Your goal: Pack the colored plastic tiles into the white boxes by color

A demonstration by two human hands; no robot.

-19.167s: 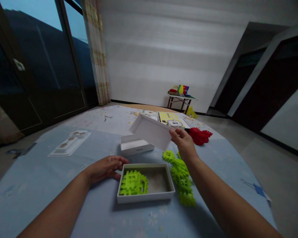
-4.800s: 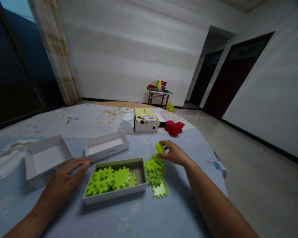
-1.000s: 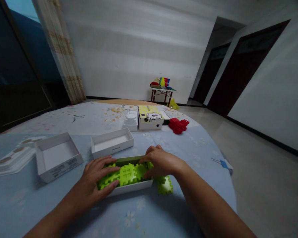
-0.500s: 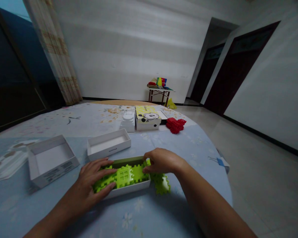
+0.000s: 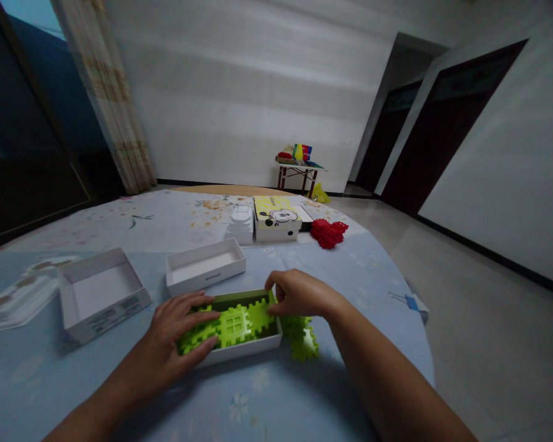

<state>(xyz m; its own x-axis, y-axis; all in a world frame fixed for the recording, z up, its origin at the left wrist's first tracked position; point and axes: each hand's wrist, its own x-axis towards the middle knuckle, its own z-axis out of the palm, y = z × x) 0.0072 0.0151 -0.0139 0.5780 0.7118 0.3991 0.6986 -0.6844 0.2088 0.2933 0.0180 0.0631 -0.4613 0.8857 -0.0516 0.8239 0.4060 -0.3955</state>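
Observation:
A white box (image 5: 246, 354) sits in front of me with several lime-green interlocking plastic blocks in it; one block (image 5: 235, 324) has a window pattern. My left hand (image 5: 179, 328) lies across the box's left end, fingers spread over the blocks and thumb near the front rim. At the right end, my right hand (image 5: 299, 296) pinches a green block (image 5: 271, 298) between thumb and fingers, partly hidden by them. More green blocks (image 5: 304, 344) lie on the tablecloth just right of the box, below my right wrist.
Two open white box parts, one long (image 5: 206, 267) and one wider (image 5: 104, 294), stand behind and left. Farther back are a yellow cartoon box (image 5: 276, 219), a white stacked object (image 5: 241, 221) and red blocks (image 5: 328, 233). A blue clip (image 5: 411, 301) grips the table's right edge.
My right hand has shifted slightly, and the green block in its fingers now stands at the box's right end. My left hand stays on the box. The view has moved a little.

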